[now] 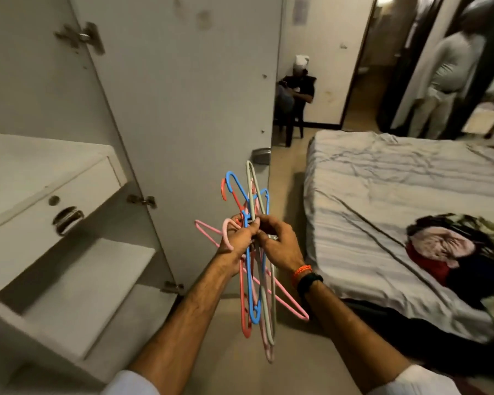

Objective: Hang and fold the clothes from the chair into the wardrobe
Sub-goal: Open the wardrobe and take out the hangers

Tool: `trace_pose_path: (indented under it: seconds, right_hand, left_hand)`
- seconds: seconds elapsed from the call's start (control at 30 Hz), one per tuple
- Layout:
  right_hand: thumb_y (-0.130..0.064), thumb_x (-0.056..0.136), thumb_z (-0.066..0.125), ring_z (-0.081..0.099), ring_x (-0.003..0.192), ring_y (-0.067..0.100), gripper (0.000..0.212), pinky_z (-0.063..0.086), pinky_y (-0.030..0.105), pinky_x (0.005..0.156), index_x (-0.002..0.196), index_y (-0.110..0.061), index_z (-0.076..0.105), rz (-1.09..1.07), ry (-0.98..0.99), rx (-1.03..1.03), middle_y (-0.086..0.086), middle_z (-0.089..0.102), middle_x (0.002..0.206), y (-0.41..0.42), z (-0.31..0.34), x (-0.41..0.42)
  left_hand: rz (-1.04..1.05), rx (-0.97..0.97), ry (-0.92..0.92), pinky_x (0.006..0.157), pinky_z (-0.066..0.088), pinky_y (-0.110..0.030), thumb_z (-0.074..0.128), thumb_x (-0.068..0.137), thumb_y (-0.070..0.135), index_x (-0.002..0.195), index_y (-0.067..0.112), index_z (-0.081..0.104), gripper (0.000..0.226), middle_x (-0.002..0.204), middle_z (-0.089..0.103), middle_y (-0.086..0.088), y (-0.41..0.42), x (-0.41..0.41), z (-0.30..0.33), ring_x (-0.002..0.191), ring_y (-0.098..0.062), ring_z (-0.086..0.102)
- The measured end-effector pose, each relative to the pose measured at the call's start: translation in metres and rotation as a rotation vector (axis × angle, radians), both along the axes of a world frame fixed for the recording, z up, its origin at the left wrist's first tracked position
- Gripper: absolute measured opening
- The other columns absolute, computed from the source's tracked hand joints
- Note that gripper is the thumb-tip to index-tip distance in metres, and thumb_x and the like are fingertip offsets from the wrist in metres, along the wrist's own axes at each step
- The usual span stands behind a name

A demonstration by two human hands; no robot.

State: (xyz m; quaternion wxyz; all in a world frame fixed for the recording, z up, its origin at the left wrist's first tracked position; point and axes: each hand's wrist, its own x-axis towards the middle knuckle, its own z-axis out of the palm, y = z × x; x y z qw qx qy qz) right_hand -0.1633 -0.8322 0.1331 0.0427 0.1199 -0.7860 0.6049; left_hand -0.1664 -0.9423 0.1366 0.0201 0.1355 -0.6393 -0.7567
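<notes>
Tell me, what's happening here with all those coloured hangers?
A person stands by the open wardrobe, holding a tangled bunch of plastic hangers in both hands. The left hand grips the bunch while the right hand picks at it. A pile of clothes lies on the bed; nothing is hung yet.

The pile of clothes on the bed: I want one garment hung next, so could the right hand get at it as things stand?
Probably not right away. The right hand and left hand both grip the tangled hangers. The pile of clothes lies uncovered on the bed, so once that hand lets go the way looks free.
</notes>
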Motion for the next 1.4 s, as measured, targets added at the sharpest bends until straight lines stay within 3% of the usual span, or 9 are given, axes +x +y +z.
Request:
trace_pose_path:
  seconds: [0.1, 0.3, 0.43, 0.53, 0.73, 0.83, 1.0, 1.23, 1.4]
  right_hand:
    - [-0.008, 0.092, 0.063, 0.067, 0.099, 0.006, 0.031, 0.055, 0.023, 0.088, 0.122, -0.016, 0.066, -0.098, -0.052, 0.014, -0.004, 0.072, 0.107, 0.053, -0.026, -0.001]
    - [-0.006, 0.093, 0.061, 0.065, 0.098, 0.004, 0.025, 0.050, 0.010, 0.077, 0.115, -0.018, 0.065, -0.205, -0.146, -0.019, -0.008, 0.069, 0.102, 0.157, -0.065, -0.025]
    - [-0.003, 0.087, 0.067, 0.064, 0.105, 0.014, 0.038, 0.053, 0.026, 0.092, 0.123, -0.013, 0.063, -0.212, -0.192, 0.008, 0.001, 0.069, 0.113, 0.226, -0.089, -0.052]
    - [-0.001, 0.082, 0.070, 0.063, 0.107, 0.013, 0.046, 0.053, 0.029, 0.095, 0.125, -0.014, 0.063, -0.228, -0.241, 0.031, 0.001, 0.068, 0.116, 0.272, -0.101, -0.068]
    - [0.001, 0.080, 0.070, 0.062, 0.097, 0.004, 0.050, 0.051, 0.018, 0.087, 0.126, -0.014, 0.062, -0.271, -0.310, 0.062, -0.004, 0.068, 0.107, 0.339, -0.118, -0.112]
    - [0.000, 0.081, 0.070, 0.062, 0.104, 0.010, 0.052, 0.050, 0.024, 0.091, 0.130, -0.013, 0.060, -0.296, -0.351, 0.090, 0.000, 0.068, 0.114, 0.367, -0.129, -0.144]
    - [0.000, 0.081, 0.067, 0.064, 0.110, 0.016, 0.055, 0.052, 0.036, 0.099, 0.134, -0.010, 0.057, -0.317, -0.385, 0.143, 0.005, 0.067, 0.120, 0.403, -0.150, -0.203]
    - [-0.003, 0.081, 0.065, 0.064, 0.111, 0.016, 0.055, 0.051, 0.035, 0.101, 0.135, -0.011, 0.057, -0.375, -0.465, 0.226, 0.007, 0.067, 0.124, 0.437, -0.166, -0.306]
    - [-0.012, 0.073, 0.056, 0.065, 0.105, 0.020, 0.055, 0.051, 0.035, 0.097, 0.128, -0.013, 0.064, -0.466, -0.429, 0.300, 0.007, 0.071, 0.115, 0.451, -0.158, -0.371]
  left_hand:
    - [-0.094, -0.017, -0.047, 0.064, 0.057, -0.029, 0.064, 0.094, 0.017, 0.112, 0.014, 0.065, 0.018, 0.100, 0.073, -0.009, 0.053, -0.009, -0.024, 0.088, -0.020, 0.072]
    - [-0.229, -0.001, -0.122, 0.079, 0.060, -0.039, 0.064, 0.094, 0.017, 0.109, 0.010, 0.066, 0.017, 0.101, 0.073, -0.014, 0.160, -0.045, -0.063, 0.091, -0.025, 0.072]
    - [-0.270, 0.023, -0.167, 0.088, 0.057, -0.049, 0.067, 0.091, 0.012, 0.102, 0.012, 0.068, 0.010, 0.095, 0.071, -0.014, 0.228, -0.076, -0.084, 0.092, -0.030, 0.069]
    - [-0.334, 0.043, -0.223, 0.091, 0.055, -0.054, 0.065, 0.084, -0.003, 0.114, 0.006, 0.067, 0.031, 0.107, 0.071, -0.020, 0.273, -0.097, -0.101, 0.101, -0.038, 0.069]
    - [-0.414, 0.065, -0.273, 0.089, 0.054, -0.050, 0.052, 0.086, -0.020, 0.118, 0.001, 0.060, 0.039, 0.107, 0.066, -0.023, 0.340, -0.147, -0.125, 0.105, -0.039, 0.063]
    - [-0.451, 0.105, -0.291, 0.081, 0.056, -0.040, 0.052, 0.086, -0.019, 0.117, 0.002, 0.061, 0.039, 0.106, 0.066, -0.021, 0.365, -0.183, -0.143, 0.104, -0.036, 0.063]
    - [-0.498, 0.166, -0.299, 0.099, 0.046, -0.050, 0.053, 0.083, -0.022, 0.122, -0.005, 0.056, 0.043, 0.112, 0.061, -0.025, 0.400, -0.242, -0.169, 0.107, -0.036, 0.059]
    - [-0.528, 0.254, -0.404, 0.057, 0.052, -0.022, 0.051, 0.086, -0.021, 0.101, 0.008, 0.059, 0.034, 0.081, 0.060, -0.008, 0.441, -0.351, -0.193, 0.070, -0.016, 0.060]
    - [-0.544, 0.323, -0.458, 0.054, 0.053, -0.022, 0.045, 0.088, -0.021, 0.098, 0.009, 0.060, 0.035, 0.065, 0.067, 0.000, 0.472, -0.419, -0.194, 0.060, -0.012, 0.064]
